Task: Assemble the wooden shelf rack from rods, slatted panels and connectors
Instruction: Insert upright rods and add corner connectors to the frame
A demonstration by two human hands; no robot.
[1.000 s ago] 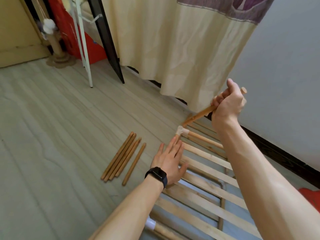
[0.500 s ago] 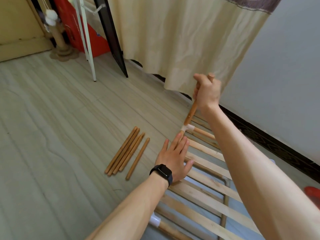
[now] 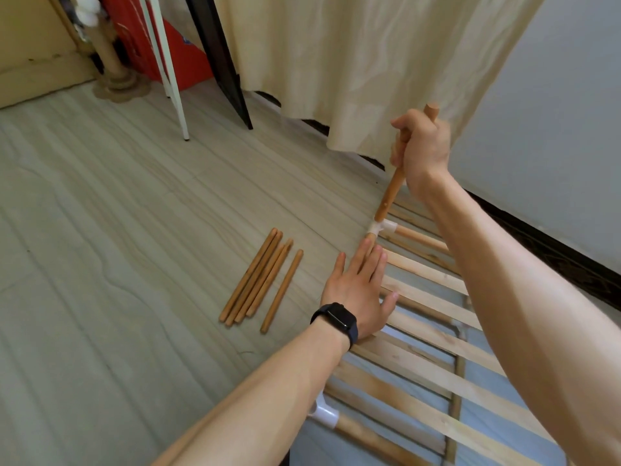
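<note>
A slatted wooden panel lies flat on the floor at the lower right. My left hand, with a black watch on the wrist, rests flat on its near edge, fingers spread. At the panel's far corner sits a white connector. My right hand is shut on a wooden rod that stands nearly upright, its lower end in the connector. Another white connector sits at the near corner, partly hidden by my left forearm.
Several loose wooden rods lie side by side on the floor left of the panel. A cream curtain hangs behind. A white stand leg, a black board and a cardboard post stand at the back left.
My right hand has swung the rod from a low slant up to nearly vertical over the far corner connector. My left hand has stayed flat on the panel.
</note>
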